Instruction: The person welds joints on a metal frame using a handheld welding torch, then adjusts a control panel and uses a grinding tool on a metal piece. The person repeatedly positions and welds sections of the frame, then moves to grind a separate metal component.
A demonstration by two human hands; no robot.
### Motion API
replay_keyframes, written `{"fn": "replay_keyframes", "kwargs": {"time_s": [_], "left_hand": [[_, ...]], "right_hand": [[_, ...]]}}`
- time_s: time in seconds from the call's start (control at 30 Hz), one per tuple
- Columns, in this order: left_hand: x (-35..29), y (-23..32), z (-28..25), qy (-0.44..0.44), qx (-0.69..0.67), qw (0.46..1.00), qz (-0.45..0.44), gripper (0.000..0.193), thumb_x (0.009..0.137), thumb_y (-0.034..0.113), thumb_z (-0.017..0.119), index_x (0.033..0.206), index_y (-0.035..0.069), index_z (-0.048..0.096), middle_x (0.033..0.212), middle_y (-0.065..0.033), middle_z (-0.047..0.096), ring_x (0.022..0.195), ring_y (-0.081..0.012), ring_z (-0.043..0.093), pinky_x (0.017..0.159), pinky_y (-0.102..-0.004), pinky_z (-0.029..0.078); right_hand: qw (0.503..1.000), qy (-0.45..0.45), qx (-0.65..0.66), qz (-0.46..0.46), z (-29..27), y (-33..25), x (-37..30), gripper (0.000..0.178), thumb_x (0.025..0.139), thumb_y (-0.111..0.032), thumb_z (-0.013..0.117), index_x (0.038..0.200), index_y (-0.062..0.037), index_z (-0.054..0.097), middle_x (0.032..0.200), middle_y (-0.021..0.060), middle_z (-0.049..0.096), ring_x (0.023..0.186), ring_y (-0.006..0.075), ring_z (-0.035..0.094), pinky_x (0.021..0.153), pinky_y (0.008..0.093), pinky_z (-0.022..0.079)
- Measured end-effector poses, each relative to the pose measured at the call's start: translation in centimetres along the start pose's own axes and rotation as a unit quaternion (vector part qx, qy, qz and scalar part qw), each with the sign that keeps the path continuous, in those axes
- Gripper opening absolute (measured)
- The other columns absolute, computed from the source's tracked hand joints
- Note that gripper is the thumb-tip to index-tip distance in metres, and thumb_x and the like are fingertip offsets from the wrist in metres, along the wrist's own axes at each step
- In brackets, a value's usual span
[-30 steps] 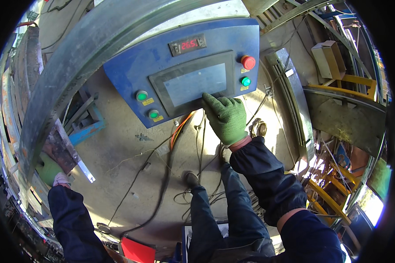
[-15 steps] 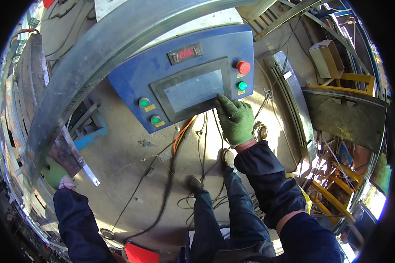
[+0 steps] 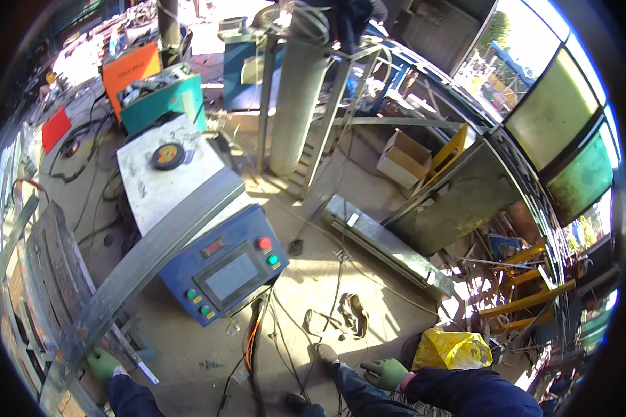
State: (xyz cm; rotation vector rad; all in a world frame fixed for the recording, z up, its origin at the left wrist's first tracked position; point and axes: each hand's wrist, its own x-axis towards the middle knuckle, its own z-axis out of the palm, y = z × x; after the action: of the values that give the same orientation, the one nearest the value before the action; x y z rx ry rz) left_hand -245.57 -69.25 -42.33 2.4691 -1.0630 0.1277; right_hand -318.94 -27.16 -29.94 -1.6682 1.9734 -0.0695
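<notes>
Left hand (image 3: 103, 366), green-gloved, at the near end of a long grey metal bar (image 3: 160, 256); bar covers part of it, grip cannot be told. Bar's long axis diagonal, lower left to upper right, far end pointing away over the upper edge of the blue control panel (image 3: 224, 260). Right hand (image 3: 386, 374): fingers loosely spread, pointing left, near a yellow bag (image 3: 452, 349).
</notes>
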Motion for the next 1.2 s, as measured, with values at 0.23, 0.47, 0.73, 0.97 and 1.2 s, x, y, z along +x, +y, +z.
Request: {"fn": "replay_keyframes", "kwargs": {"time_s": [0.23, 0.47, 0.73, 0.97, 1.2], "left_hand": [[-0.5, 5.2, -2.2, 0.210, 0.221, 0.921, 0.242, 0.047, 0.093, 0.037, 0.075, 0.123, 0.002, 0.077, 0.112, -0.0217, 0.079, 0.098, -0.0399, 0.076, 0.086, -0.0537, 0.060], [-21.6, 11.2, -5.7, 0.060, -0.161, 0.941, 0.292, 0.037, 0.096, 0.028, 0.074, 0.120, 0.000, 0.076, 0.111, -0.0167, 0.078, 0.095, -0.0333, 0.075, 0.085, -0.0457, 0.061], [-55.9, 12.3, -21.6, -0.515, -0.411, 0.750, 0.062, 0.027, 0.104, 0.021, 0.066, 0.117, -0.001, 0.074, 0.100, -0.0069, 0.076, 0.087, -0.0214, 0.072, 0.083, -0.0350, 0.059], [-59.1, 6.0, -34.2, -0.535, -0.197, 0.822, 0.008, 0.034, 0.106, 0.030, 0.061, 0.124, 0.006, 0.077, 0.114, -0.0164, 0.080, 0.109, -0.0284, 0.076, 0.098, -0.0398, 0.057], [-72.4, -6.8, -38.1, -0.376, -0.129, 0.880, -0.260, 0.035, 0.099, 0.035, 0.059, 0.108, 0.008, 0.078, 0.111, -0.0233, 0.077, 0.107, -0.0460, 0.073, 0.090, -0.0543, 0.057]], "right_hand": [[0.966, -0.160, 0.005, 0.203, -3.2, 4.3, -15.8, 0.051, 0.103, -0.049, 0.055, 0.141, -0.0192, 0.071, 0.123, 0.0171, 0.077, 0.111, 0.0407, 0.073, 0.099, 0.0514, 0.057], [0.967, -0.179, 0.050, 0.173, 2.1, 11.8, -17.0, 0.055, 0.101, -0.052, 0.055, 0.141, -0.0185, 0.073, 0.135, 0.0173, 0.075, 0.126, 0.0401, 0.069, 0.109, 0.0474, 0.053], [0.963, -0.141, 0.109, 0.200, -8.9, 14.7, -11.7, 0.051, 0.098, -0.049, 0.060, 0.130, -0.0121, 0.077, 0.122, 0.0154, 0.080, 0.114, 0.0356, 0.075, 0.101, 0.0448, 0.056], [0.978, -0.191, 0.088, 0.014, -11.3, 17.7, -2.7, 0.043, 0.099, -0.035, 0.068, 0.124, -0.0021, 0.078, 0.109, 0.0204, 0.082, 0.105, 0.0319, 0.078, 0.096, 0.0413, 0.059], [0.945, -0.279, -0.075, -0.152, -11.7, 14.0, 11.3, 0.045, 0.100, -0.033, 0.067, 0.130, -0.0002, 0.075, 0.114, 0.0250, 0.080, 0.109, 0.0329, 0.078, 0.094, 0.0412, 0.060]]}}
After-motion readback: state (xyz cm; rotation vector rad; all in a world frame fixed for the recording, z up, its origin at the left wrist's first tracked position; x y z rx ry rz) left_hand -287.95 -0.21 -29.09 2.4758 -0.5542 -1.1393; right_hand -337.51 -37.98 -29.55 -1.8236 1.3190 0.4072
